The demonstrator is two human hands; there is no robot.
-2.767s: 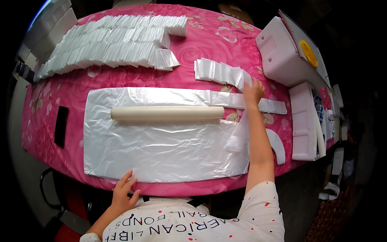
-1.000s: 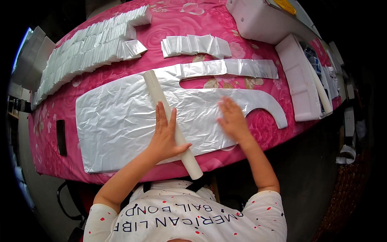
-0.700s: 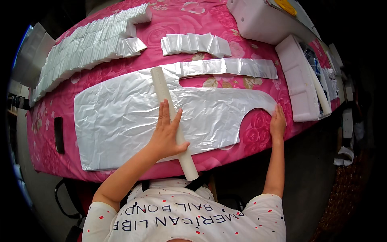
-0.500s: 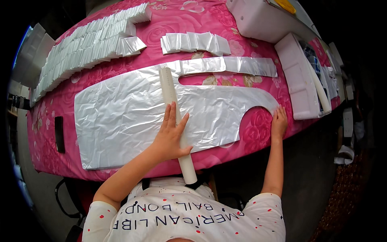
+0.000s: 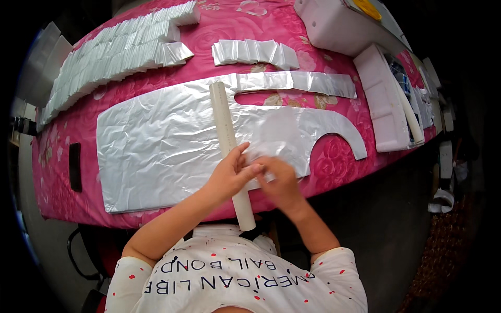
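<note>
A stack of silvery-white plastic aprons [image 5: 151, 156] lies flat on the table, with a strap strip and a curved neck cut-out on its right. Across it rests a long pale tube [image 5: 224, 120], its near end jutting past the table edge. My left hand [image 5: 232, 169] is over the tube, fingers apart, thumb by my right fingertips. My right hand [image 5: 279, 180], slightly blurred, is pinched beside it above the apron. A hazy, smooth patch of thin film shows just beyond these fingers and seems drawn up by them. What lies between the fingertips is partly hidden.
Rows of folded white plastic packets [image 5: 120, 52] stand at the far left. A smaller row of packets [image 5: 255, 52] lies behind the aprons. White foam boxes [image 5: 373, 86] stand at the right. A dark oblong item [image 5: 75, 167] lies at the left on the pink flowered tablecloth [image 5: 57, 182].
My right hand has left the tip of the neck loop and come leftward to my left hand. The left hand has slid slightly right and its fingers have drawn in from lying flat.
</note>
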